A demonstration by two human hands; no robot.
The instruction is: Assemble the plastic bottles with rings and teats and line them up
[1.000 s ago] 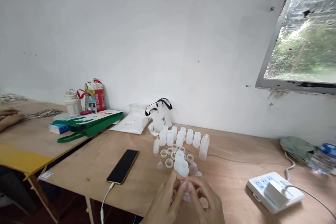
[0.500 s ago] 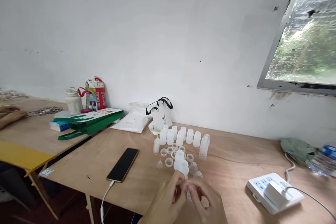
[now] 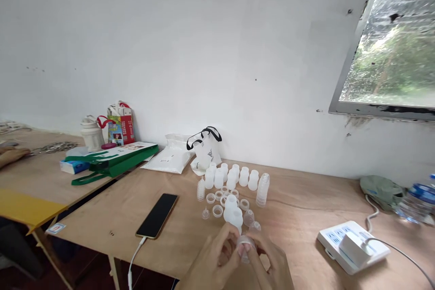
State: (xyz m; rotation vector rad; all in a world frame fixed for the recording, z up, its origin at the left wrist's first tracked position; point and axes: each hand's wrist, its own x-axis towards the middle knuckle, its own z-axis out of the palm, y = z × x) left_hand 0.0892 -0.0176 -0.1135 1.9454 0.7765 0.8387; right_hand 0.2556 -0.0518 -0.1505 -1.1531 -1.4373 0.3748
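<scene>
Between the fingertips of both hands sits a translucent plastic bottle ring [image 3: 244, 241], with a clear piece showing just below it. My left hand [image 3: 219, 253] pinches it from one side and my right hand [image 3: 267, 258] from the other, thumbs pressed to its near face. Right beyond my fingers stand small milky bottles [image 3: 231, 208]. Several loose bottle rings [image 3: 218, 210] lie to their left and behind. Clear dome caps [image 3: 248, 218] are close to my right hand. A small bottle nipple [image 3: 205, 213] lies at the left.
Several milky bottles [image 3: 253, 180] line the back, between a stack of nipples [image 3: 201, 189] and a stack of clear caps [image 3: 263, 190]. A phone [image 3: 157, 215] on a cable lies left, a power strip [image 3: 353, 247] right. Another person's hand [image 3: 13, 156] rests at far left.
The ring between my fingers has tipped up and shows more plainly now. My hands stay in nearly the same spot. The whole view has shifted slightly.
</scene>
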